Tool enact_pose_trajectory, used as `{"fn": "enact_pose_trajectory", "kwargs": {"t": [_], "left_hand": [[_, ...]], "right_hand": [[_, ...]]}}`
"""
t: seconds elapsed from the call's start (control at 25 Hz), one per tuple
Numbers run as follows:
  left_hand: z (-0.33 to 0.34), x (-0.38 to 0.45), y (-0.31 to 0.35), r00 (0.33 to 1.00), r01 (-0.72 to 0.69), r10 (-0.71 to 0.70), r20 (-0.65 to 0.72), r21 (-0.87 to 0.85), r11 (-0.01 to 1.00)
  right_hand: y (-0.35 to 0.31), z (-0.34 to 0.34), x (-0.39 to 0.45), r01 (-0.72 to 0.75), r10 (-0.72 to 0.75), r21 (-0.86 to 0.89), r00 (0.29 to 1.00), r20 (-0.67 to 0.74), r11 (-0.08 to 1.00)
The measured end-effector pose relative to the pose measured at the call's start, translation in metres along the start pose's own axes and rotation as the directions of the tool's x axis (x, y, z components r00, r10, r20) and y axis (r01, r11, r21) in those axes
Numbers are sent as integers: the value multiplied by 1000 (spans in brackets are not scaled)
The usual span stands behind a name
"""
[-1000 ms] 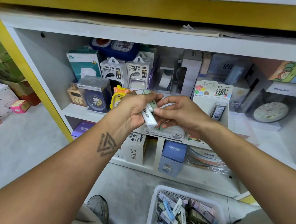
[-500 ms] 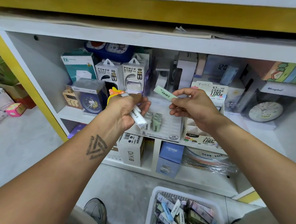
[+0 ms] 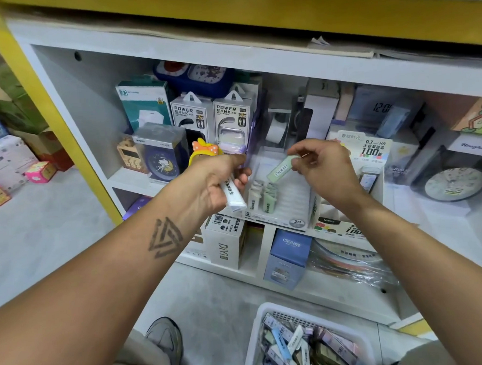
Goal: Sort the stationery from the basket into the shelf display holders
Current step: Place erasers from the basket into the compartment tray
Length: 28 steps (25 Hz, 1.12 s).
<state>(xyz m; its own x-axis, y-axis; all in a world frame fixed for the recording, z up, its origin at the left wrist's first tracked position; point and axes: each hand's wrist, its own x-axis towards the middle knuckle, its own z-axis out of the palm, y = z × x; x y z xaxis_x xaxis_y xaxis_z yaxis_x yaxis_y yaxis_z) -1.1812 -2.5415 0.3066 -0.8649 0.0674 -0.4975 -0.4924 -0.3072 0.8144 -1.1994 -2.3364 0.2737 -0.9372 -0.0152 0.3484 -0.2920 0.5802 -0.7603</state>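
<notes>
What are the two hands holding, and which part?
The right hand pinches a green lead case by its upper end. The left hand grips a white case around its upper part.

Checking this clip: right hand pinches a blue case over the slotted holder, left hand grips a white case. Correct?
Not quite: in the head view the case pinched by the right hand is pale green, not blue. It is over the slotted holder, and the left hand does grip a white case.

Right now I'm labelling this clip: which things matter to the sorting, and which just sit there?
Job: green case in right hand; white case in left hand; slotted holder; basket.
Idle: power bank boxes; blue clock; CRUHRE box.
</notes>
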Motion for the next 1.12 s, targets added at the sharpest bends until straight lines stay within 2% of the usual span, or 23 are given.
{"fn": "enact_pose_trajectory", "kwargs": {"t": [0.12, 0.32, 0.44, 0.6, 0.76, 0.88, 1.12], "left_hand": [[-4, -1, 2, 997, 77, -77, 30, -1, 997], [-7, 0, 3, 997, 66, -65, 36, -15, 998], [-5, 2, 2, 997, 64, -63, 40, -13, 998], [-4, 4, -1, 998, 60, -60, 31, -5, 998], [-4, 4, -3, 997, 62, -62, 35, -1, 998], [-4, 2, -3, 997, 65, -65, 44, 1, 998], [-3, -1, -3, 997, 67, -67, 44, 4, 998]], "right_hand": [[0, 5, -2, 46, -46, -56, 999, 6, 997], [2, 6, -1, 78, -80, -174, 997, -4, 982], [4, 7, -3, 42, -19, -302, 997, 79, 952], [3, 5, -5, 117, -48, -342, 978, 205, 932], [0, 6, -6, 200, -145, -461, 978, 152, 865], [-1, 7, -4, 165, -140, -414, 986, 90, 895], [-1, 14, -8, 125, -73, -298, 981, 180, 946]]}}
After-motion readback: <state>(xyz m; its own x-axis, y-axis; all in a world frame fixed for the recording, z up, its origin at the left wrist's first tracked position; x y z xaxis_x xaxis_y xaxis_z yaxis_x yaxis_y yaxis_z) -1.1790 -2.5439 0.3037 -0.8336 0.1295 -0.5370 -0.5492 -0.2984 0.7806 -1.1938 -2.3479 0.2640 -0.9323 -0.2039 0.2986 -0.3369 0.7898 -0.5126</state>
